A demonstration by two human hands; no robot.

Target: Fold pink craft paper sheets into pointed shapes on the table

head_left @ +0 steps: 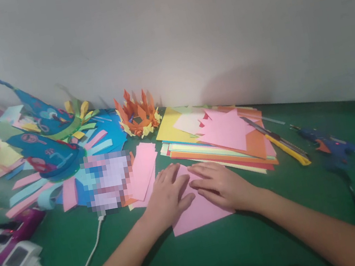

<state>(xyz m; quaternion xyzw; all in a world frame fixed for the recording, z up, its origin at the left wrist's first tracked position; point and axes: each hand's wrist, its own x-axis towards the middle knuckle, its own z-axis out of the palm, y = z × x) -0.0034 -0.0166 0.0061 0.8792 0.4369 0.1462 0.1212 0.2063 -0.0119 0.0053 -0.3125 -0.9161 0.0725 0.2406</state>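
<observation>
Pink paper sheet (pixel 200 213) lies on the green surface (pixel 193 261), beneath both hands. The left grip (pixel 167 192) is unclenched, fingers loosely spread across the sheet; the right grip (pixel 219 187) likewise rests splayed on it. Coloured paper stack (pixel 221 134) sits just beyond the right grip.

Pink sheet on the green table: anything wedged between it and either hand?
Nothing visible. Left hand and right hand both rest directly on the pink sheet. The paper stack lies beyond them, not between.
</observation>
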